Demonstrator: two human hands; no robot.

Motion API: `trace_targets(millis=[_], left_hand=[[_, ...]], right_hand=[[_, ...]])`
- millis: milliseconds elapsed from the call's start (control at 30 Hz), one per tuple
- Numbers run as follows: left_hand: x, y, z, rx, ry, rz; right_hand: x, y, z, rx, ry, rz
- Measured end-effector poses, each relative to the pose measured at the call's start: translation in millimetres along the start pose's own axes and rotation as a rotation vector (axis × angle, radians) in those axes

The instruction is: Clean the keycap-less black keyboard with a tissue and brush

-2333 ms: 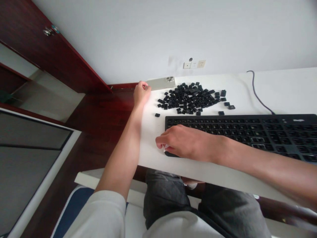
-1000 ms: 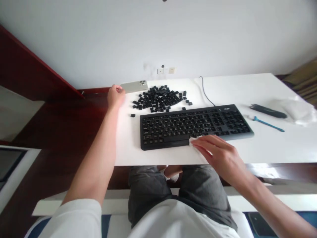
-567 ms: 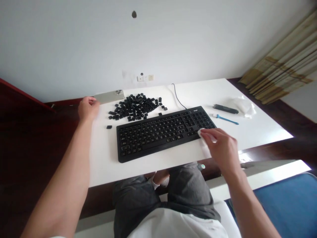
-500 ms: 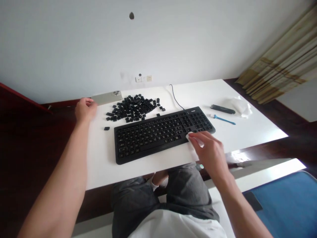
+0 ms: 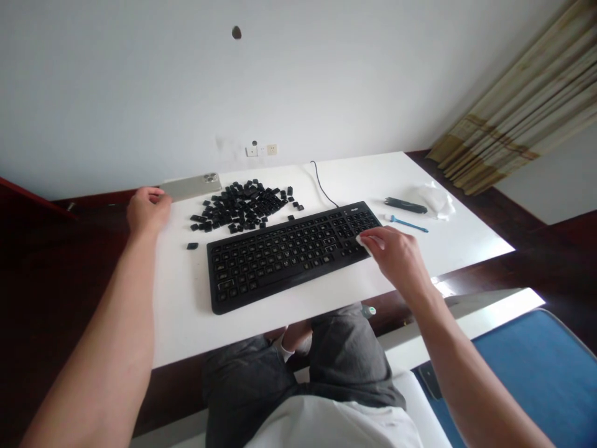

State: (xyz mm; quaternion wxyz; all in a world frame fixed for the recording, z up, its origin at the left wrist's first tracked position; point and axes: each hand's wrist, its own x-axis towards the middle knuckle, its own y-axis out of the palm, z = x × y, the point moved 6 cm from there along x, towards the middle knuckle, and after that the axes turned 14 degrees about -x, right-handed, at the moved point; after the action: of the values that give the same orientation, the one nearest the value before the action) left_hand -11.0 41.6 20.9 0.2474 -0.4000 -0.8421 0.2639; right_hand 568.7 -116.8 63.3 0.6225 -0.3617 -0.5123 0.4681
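A white desk (image 5: 466, 236) is standing against the wall and carrying a long black keyboard (image 5: 280, 261) across its middle. A heap of black keycaps (image 5: 237, 205) is lying just behind it, seemingly set aside to stay off the keyboard. A pale smartphone (image 5: 190, 186) is lying beyond the heap's left side, while a dark brush (image 5: 405, 205) and a blue tool (image 5: 408, 224) are sitting off to the right. The right hand (image 5: 394, 255) is closing on a white cloth (image 5: 368, 244), pressing it against the keyboard's right end. The left hand (image 5: 148, 210) is half-curled beside the smartphone, though whether it is gripping anything I cannot tell. One loose keycap (image 5: 192, 246) is lying apart from the heap
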Motion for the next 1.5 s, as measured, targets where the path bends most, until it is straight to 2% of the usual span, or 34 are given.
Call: trace_targets(millis=[133, 200, 267, 367, 467, 567, 800, 1000, 1067, 1133, 1300, 1367, 1433, 1500], left_hand=[[0, 0.8, 1, -0.009, -0.001, 0.009], [1, 1.1, 2, -0.007, 0.005, 0.009], [2, 1.5, 3, -0.003, 0.011, 0.010], [3, 1.8, 3, -0.005, 0.013, 0.008], [2, 1.6, 2, -0.005, 0.012, 0.000], [2, 1.6, 3, -0.009, 0.015, -0.003], [6, 2.9, 8, -0.013, 0.022, -0.003], [7, 2.6, 10, -0.019, 0.043, 0.015], [6, 2.0, 10, -0.016, 0.049, 0.015], [6, 1.8, 10, -0.010, 0.052, 0.012], [6, 1.5, 8, 0.001, 0.017, 0.010], [5, 1.1, 7, 0.005, 0.014, 0.016], [4, 0.4, 5, 0.007, 0.012, 0.018], [3, -0.1, 5, 0.001, 0.012, 0.016]], right_hand=[[-1, 13, 56, 0.174, -0.237, 0.032], [4, 18, 73, 0.187, -0.307, 0.061], [13, 20, 75, 0.145, -0.319, 0.089], [30, 18, 63, 0.098, -0.309, 0.105], [38, 17, 62, 0.119, -0.372, 0.128], [34, 19, 69, 0.164, -0.455, 0.171], [26, 18, 61, 0.157, -0.431, 0.124], [0, 9, 77, 0.152, -0.476, 0.155], [-10, 4, 71, 0.166, -0.454, 0.149], [-16, -2, 52, 0.170, -0.409, 0.112], [-13, -15, -29, 0.072, -0.189, -0.052], [-3, -15, -53, 0.034, -0.131, -0.063], [12, -11, -63, 0.030, -0.118, -0.041], [29, -6, -62, 0.026, -0.136, -0.031]])
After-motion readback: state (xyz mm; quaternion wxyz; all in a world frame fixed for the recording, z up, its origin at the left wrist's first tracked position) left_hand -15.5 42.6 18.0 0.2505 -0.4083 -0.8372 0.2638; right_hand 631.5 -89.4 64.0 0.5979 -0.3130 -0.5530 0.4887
